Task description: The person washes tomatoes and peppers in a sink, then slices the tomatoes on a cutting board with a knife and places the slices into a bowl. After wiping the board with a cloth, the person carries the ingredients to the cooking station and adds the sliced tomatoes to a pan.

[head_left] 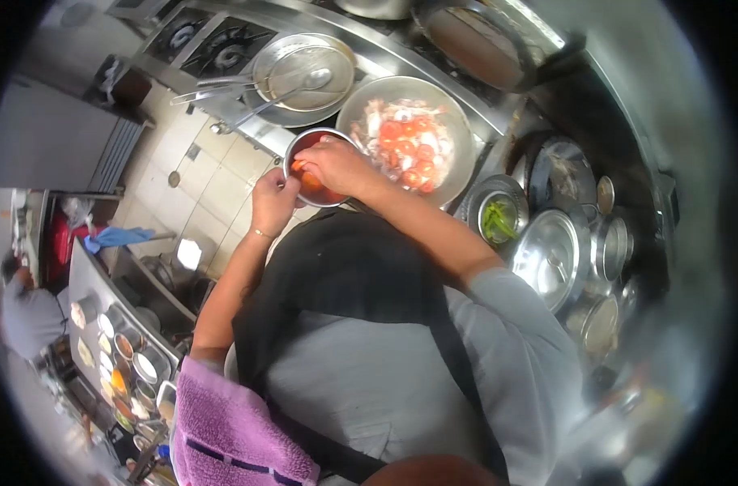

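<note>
My left hand (274,199) grips the near-left rim of a round metal bowl (344,134), thumb over the edge. Inside the bowl are orange-red pieces that look like tomato slices (311,180), in red liquid or against a red inner surface. My right hand (330,164) reaches into the bowl, its fingers closed around some of these slices. Just right of the bowl stands a wide pan (464,146), holding pale, stringy pieces of food topped with red tomato slices (409,146). What lies under my right palm is hidden.
Behind the bowl, a strainer and a ladle (317,78) rest over another pan (349,61). To the right are a bowl of green strips (499,220) and a metal lid (547,259). Ingredient containers (145,366) fill a counter at left, where another person (33,316) stands.
</note>
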Motion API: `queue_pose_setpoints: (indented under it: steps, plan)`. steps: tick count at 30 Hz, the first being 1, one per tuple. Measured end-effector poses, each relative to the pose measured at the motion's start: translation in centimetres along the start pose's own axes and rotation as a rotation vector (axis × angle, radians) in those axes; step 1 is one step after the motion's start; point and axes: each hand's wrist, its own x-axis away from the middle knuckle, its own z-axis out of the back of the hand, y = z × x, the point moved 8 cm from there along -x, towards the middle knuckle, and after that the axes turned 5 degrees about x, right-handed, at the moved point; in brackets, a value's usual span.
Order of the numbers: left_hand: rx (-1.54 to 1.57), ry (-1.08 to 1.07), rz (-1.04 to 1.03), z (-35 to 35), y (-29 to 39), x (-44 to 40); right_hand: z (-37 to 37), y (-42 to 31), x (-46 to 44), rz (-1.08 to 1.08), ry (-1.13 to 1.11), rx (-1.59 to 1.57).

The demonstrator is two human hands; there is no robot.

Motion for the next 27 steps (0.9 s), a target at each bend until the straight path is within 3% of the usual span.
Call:
queue_pose_setpoints:
  steps: [4,6,8,10,12,16,19,20,21,22,24,25,27]
  plan:
    - [-0.008,-0.064,0.001,-1.4,0.3,0.4,0.8,1.1,1.0,-0.030,0.085,-0.043]
    - [-0.005,-0.080,0.006,-1.8,0.0,0.2,1.1,2.7,1.6,-0.200,0.105,-0.256]
    - [-0.020,-0.103,0.013,-2.0,-0.4,0.0,1.1,4.8,2.4,-0.207,0.130,-0.294]
    - [0.001,-0.104,0.030,-2.0,-0.9,-0.2,0.4,8.9,4.7,-0.569,0.103,-0.828]
    - [0.022,-0.101,0.045,-1.7,-1.6,-0.5,3.4,12.0,7.6,-0.683,0.265,-0.884]
    - [0.089,-0.053,0.045,-0.7,-2.0,-0.6,6.0,23.3,15.4,-0.941,0.417,-0.692]
    - [0.117,-0.023,0.039,-0.8,-2.2,-0.9,5.4,31.1,18.3,-0.988,0.514,-0.541]
    - [0.131,-0.001,0.038,-0.2,-2.4,-0.9,5.9,31.8,18.6,-1.019,0.380,-0.098]
    - [0.126,0.003,0.039,-0.2,-1.8,-0.7,5.7,31.4,18.1,-1.007,0.235,0.337]
    - [0.064,0.002,0.040,0.0,-2.2,-1.1,5.4,29.7,16.8,-0.998,0.234,0.315]
    - [0.106,0.014,0.058,-0.2,-1.6,-1.0,9.9,20.8,12.4,-0.719,0.577,0.134]
    - [0.100,0.016,0.057,-0.6,0.0,-0.5,8.4,19.0,10.9,-0.677,0.491,-0.220]
    - [0.081,0.009,0.055,-0.9,0.2,-0.6,7.4,10.9,7.1,-0.435,0.193,-0.270]
